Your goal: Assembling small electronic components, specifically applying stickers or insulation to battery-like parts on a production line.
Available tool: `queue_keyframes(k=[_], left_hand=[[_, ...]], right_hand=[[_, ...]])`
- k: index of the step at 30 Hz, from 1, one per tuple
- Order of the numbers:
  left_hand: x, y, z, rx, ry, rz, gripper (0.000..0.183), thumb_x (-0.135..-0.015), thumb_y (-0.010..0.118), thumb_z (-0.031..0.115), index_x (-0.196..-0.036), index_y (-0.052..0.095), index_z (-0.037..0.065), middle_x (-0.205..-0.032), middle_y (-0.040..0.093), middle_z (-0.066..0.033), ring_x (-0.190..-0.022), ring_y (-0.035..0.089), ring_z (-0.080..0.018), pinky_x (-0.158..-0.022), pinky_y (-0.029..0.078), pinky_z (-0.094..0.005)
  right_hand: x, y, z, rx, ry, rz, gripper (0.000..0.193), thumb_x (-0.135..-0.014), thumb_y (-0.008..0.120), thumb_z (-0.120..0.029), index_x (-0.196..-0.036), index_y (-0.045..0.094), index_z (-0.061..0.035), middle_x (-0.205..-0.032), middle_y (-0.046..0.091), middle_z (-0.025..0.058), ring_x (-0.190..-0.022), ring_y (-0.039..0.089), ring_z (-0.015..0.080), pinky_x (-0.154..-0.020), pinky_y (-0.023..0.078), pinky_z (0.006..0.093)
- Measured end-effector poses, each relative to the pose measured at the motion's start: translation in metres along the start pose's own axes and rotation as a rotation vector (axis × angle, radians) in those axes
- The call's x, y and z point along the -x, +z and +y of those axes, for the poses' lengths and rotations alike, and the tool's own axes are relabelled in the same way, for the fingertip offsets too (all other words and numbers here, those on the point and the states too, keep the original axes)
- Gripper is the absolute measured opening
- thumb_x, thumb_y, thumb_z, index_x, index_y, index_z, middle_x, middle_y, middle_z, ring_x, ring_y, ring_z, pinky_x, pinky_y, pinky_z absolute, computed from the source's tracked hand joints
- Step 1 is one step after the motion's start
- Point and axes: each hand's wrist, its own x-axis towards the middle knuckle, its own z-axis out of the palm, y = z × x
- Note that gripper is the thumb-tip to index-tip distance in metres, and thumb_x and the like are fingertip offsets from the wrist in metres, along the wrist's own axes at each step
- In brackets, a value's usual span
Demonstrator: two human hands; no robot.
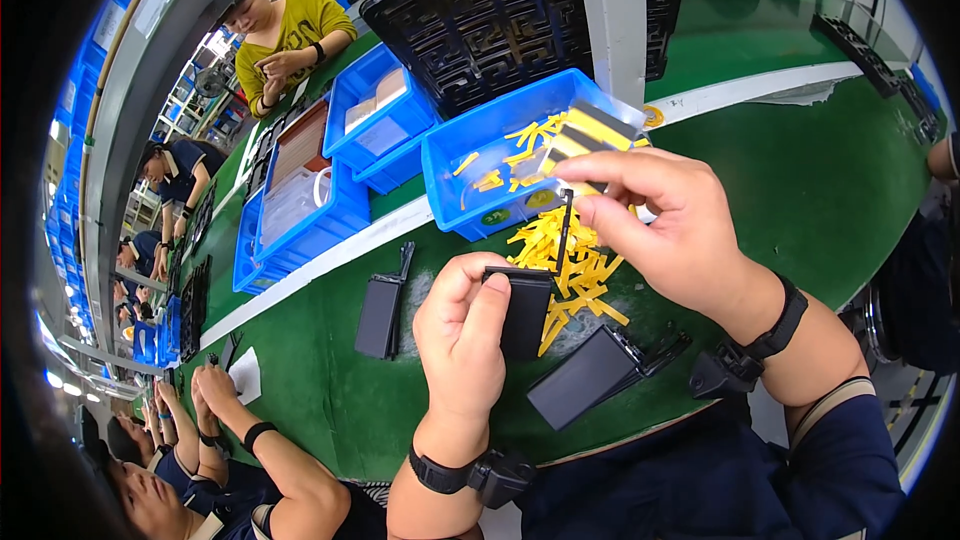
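My left hand (462, 340) grips a flat black rectangular case (527, 315) between thumb and fingers. A slim black arm (563, 240) stands up from the case's right side. At the top of that arm, my right hand (665, 215) is closed in a pinch. From its fingers extends a clear sheet with yellow and black stripes (595, 130); whether the fingertips also grip the arm, I cannot tell. Beneath the hands lies a heap of yellow strips (590, 285). One similar black case (380, 315) lies left of my left hand, and another (582, 378) nearer to me, its arm folded out.
Behind the heap stands a blue bin (450, 175) holding more yellow strips. Further left are blue bins (375, 110) with flat parts. A large black tray (480, 20) leans behind a grey post (612, 20). Co-workers sit along the green table (310, 350) at left and across it.
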Motion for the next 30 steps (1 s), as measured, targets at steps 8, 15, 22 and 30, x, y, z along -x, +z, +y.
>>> queue_keyframes(k=[8, 15, 22, 30], left_hand=[[0.001, 0.0, -0.001, 0.008, 0.034, -0.012, 0.011, -0.09, 0.049, 0.002, -0.097, 0.056, -0.002, -0.084, 0.06, -0.0014, -0.073, 0.051, -0.0033, -0.065, 0.041, -0.0178], [0.0, 0.002, -0.002, 0.032, -0.009, 0.002, 0.012, -0.09, 0.048, 0.002, -0.098, 0.056, -0.002, -0.083, 0.059, -0.0006, -0.072, 0.05, -0.0027, -0.064, 0.04, -0.0173], [0.0, 0.002, -0.004, 0.041, -0.038, -0.018, 0.012, -0.091, 0.048, 0.003, -0.098, 0.056, -0.002, -0.083, 0.058, 0.0, -0.072, 0.05, -0.0024, -0.063, 0.04, -0.0171], [-0.027, -0.04, -0.006, -0.403, -0.004, 0.071, 0.015, -0.089, 0.05, 0.009, -0.096, 0.061, 0.001, -0.077, 0.058, 0.0011, -0.067, 0.048, -0.0046, -0.06, 0.04, -0.0202]], right_hand=[[0.002, 0.004, 0.007, -0.22, 0.226, -0.06, 0.017, -0.081, 0.064, -0.006, -0.096, 0.067, 0.001, -0.079, 0.066, 0.0085, -0.068, 0.063, 0.0101, -0.062, 0.05, 0.0217], [0.004, 0.004, 0.007, -0.384, 0.337, -0.118, 0.018, -0.087, 0.059, -0.009, -0.098, 0.065, 0.0034, -0.079, 0.066, 0.0058, -0.069, 0.062, 0.0093, -0.064, 0.05, 0.0212], [0.005, 0.007, 0.0, -0.302, 0.331, -0.115, 0.016, -0.09, 0.053, -0.007, -0.092, 0.064, 0.0044, -0.077, 0.064, 0.0053, -0.066, 0.059, 0.0082, -0.063, 0.049, 0.0214], [0.01, 0.004, 0.016, -0.084, 0.191, -0.094, 0.021, -0.089, 0.05, -0.004, -0.106, 0.062, -0.0004, -0.076, 0.062, 0.0041, -0.067, 0.058, 0.0069, -0.063, 0.048, 0.0205]])
